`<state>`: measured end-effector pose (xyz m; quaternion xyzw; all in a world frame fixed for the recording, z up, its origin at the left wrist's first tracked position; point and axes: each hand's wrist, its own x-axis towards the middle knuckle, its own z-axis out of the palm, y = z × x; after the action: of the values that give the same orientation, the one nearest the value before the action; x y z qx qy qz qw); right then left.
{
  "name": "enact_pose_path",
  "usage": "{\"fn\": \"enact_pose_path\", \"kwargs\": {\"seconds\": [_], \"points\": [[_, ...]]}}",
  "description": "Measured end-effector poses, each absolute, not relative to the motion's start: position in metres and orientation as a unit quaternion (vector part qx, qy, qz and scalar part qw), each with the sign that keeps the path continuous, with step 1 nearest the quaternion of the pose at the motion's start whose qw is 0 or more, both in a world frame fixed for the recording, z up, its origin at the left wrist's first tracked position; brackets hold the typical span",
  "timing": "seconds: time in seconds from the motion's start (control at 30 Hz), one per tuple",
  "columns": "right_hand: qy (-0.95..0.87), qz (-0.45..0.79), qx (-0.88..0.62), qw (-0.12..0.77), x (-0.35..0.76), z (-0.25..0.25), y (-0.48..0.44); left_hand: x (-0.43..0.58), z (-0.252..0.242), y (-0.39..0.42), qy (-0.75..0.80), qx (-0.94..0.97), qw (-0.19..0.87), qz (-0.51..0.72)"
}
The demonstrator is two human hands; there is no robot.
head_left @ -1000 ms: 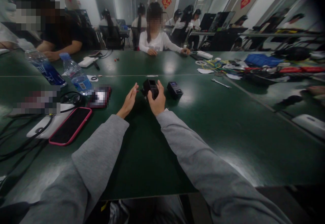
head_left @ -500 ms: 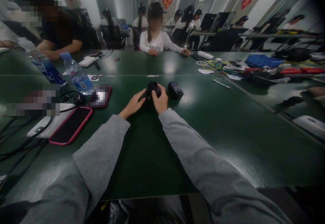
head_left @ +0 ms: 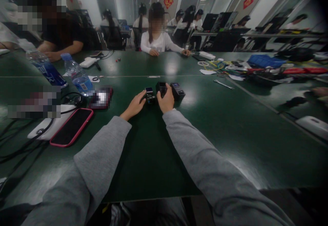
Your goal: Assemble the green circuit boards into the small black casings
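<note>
My right hand (head_left: pixel 166 101) is closed on a black box (head_left: pixel 161 87), thumb in front and fingers over its far right side. The box looks hollow at the top. To its left, low on the green table (head_left: pixel 143 144), stands a small black device (head_left: pixel 149 95) with a pale panel on top and fine parts in front. My left hand (head_left: pixel 135 105) holds that device by its left side between thumb and fingers. A second black box (head_left: pixel 177 91) with a grey printed top rests just right of my right hand.
A pink-edged phone (head_left: pixel 72 127), a white block with black cables (head_left: pixel 41 125), a lit phone (head_left: pixel 101 98) and two bottles (head_left: pixel 78 74) stand left. A wrench (head_left: pixel 223 84) lies right, before heaped cables (head_left: pixel 222 66) and a blue tray (head_left: pixel 266 63). People sit across.
My right hand has moved right with the black box, away from the small device, which now shows in front of my left hand. The left hand has barely moved.
</note>
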<state>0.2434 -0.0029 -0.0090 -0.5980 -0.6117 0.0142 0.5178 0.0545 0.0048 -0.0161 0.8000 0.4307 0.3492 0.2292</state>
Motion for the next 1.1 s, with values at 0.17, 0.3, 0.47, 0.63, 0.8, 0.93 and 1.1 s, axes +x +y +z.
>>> {"fn": "enact_pose_path", "kwargs": {"seconds": [0.17,0.3,0.47,0.63,0.8,0.93,1.1], "points": [[-0.65,0.049,-0.603,0.46,0.237,-0.014,-0.001,0.055,-0.018,0.007,0.426,0.8,0.226,0.357],[-0.651,-0.048,-0.587,0.48,0.246,-0.001,-0.005,0.054,-0.019,0.007,0.419,0.799,0.231,0.363],[-0.612,-0.178,-0.65,0.414,0.279,0.008,-0.007,0.053,-0.016,0.004,0.437,0.793,0.246,0.347],[-0.584,-0.126,-0.725,0.343,0.308,-0.01,0.001,0.052,-0.016,0.003,0.442,0.79,0.247,0.346],[-0.602,-0.047,-0.698,0.385,0.322,-0.018,0.007,0.054,-0.015,0.003,0.442,0.788,0.252,0.347],[-0.625,-0.029,-0.677,0.388,0.32,-0.02,0.001,0.054,-0.016,0.003,0.441,0.785,0.259,0.351],[-0.67,-0.042,-0.632,0.388,0.31,-0.019,-0.015,0.053,-0.018,0.004,0.441,0.786,0.258,0.349]]}}
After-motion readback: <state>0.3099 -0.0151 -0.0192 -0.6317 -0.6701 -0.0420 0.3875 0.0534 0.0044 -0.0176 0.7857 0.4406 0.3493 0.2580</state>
